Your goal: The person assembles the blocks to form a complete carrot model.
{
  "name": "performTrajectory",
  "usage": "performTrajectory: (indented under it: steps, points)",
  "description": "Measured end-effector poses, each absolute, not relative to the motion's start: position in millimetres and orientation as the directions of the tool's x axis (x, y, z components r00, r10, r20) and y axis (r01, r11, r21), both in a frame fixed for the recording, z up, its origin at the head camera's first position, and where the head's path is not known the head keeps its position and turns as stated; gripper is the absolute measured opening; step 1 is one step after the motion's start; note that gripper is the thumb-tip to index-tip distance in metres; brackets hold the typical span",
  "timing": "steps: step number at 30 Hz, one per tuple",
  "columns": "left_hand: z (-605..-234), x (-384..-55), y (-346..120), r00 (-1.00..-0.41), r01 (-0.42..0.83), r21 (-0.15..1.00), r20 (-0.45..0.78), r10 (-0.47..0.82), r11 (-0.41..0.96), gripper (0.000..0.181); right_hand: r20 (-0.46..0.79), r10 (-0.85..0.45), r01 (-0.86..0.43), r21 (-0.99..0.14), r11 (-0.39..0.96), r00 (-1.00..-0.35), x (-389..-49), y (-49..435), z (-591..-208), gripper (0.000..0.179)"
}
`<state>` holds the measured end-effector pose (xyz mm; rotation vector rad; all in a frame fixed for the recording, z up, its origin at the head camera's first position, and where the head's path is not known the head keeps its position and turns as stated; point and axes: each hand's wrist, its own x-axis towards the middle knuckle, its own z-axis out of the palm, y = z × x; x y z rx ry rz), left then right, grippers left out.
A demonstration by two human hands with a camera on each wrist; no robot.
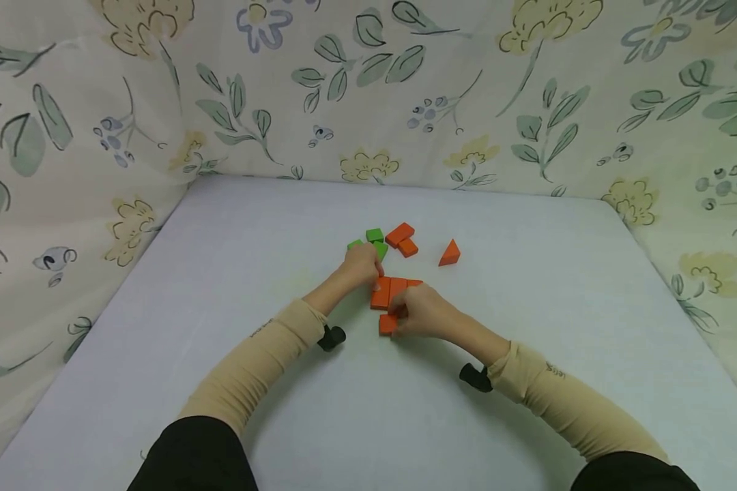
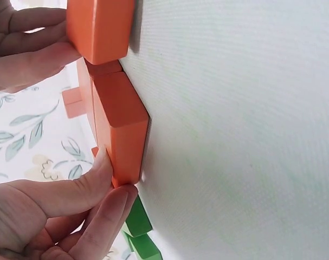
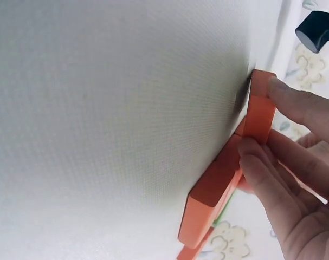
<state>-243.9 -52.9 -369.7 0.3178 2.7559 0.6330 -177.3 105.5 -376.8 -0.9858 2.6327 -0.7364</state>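
Note:
Several orange blocks (image 1: 380, 294) lie side by side in a row on the white table. My left hand (image 1: 362, 264) is at the row's far left corner; in the left wrist view its thumb and a fingertip pinch the end of the outermost orange block (image 2: 126, 141). On the near side, my right hand (image 1: 428, 310) holds another orange block (image 1: 387, 325) between thumb and fingers. In the right wrist view this held block (image 3: 259, 116) stands close to the row, slightly tilted. My right hand hides part of the row.
Behind my left hand sit several green blocks (image 1: 374, 235). Beside them are a loose orange block (image 1: 400, 234) and a smaller one (image 1: 408, 247) touching it. An orange triangular block (image 1: 450, 253) stands farther right. A floral cloth (image 1: 368, 102) hangs behind the table (image 1: 252, 239).

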Motion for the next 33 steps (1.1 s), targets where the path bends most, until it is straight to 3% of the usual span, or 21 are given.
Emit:
performTrajectory:
  steps: [16,33]
  points:
    - [-370.4,-244.4,-51.3,-0.934,0.102,0.474,-0.258,0.249,0.875,0.022,-0.046,-0.635,-0.539,-0.484,0.690,-0.771,-172.7,103.7,-375.6,0.022]
    - [-371.2,-246.6,-52.4,-0.924,0.150,0.457,-0.251,0.289,0.877,0.023,-0.003,-0.623,-0.548,-0.472,0.691,-0.783,-176.7,104.2,-379.5,0.018]
